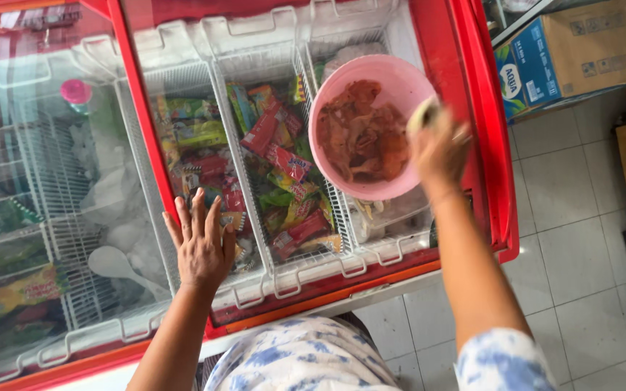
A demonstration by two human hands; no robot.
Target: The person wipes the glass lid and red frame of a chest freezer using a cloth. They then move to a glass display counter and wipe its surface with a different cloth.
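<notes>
A: Shop corner, pale tiled floor (pixel 581 239), cardboard boxes (pixel 603 51) stacked on the right. Red chest freezer (pixel 472 108) w/ white wire baskets (pixel 251 181) full of bright ice-cream wrappers (pixel 284 163). What's in hand?

B: Right hand (pixel 440 148) is clamped on the rim of a pink plastic bowl (pixel 393 83), held over the far-right basket, above the open side of the freezer. Reddish-brown pieces, prob. raw meat (pixel 360 137), sit inside w/ some liquid.

A: Left?

B: Left hand (pixel 201 242) is flat, fingers spread, holding nothing, resting by the edge of the sliding glass lid (pixel 45 181).

A: How'd the bowl handle?

B: My guess: moderately heavy, thin wall that flexes a bit, wet so maybe slick. One-sided rim grip lets it tip; contents could slosh. Safer w/ a palm under the base or both hands on opposite rims.

A: Anything else nearby?

B: White scoop (pixel 114 264) and a bottle w/ a pink cap (pixel 75 93) under the glass, left side.
</notes>
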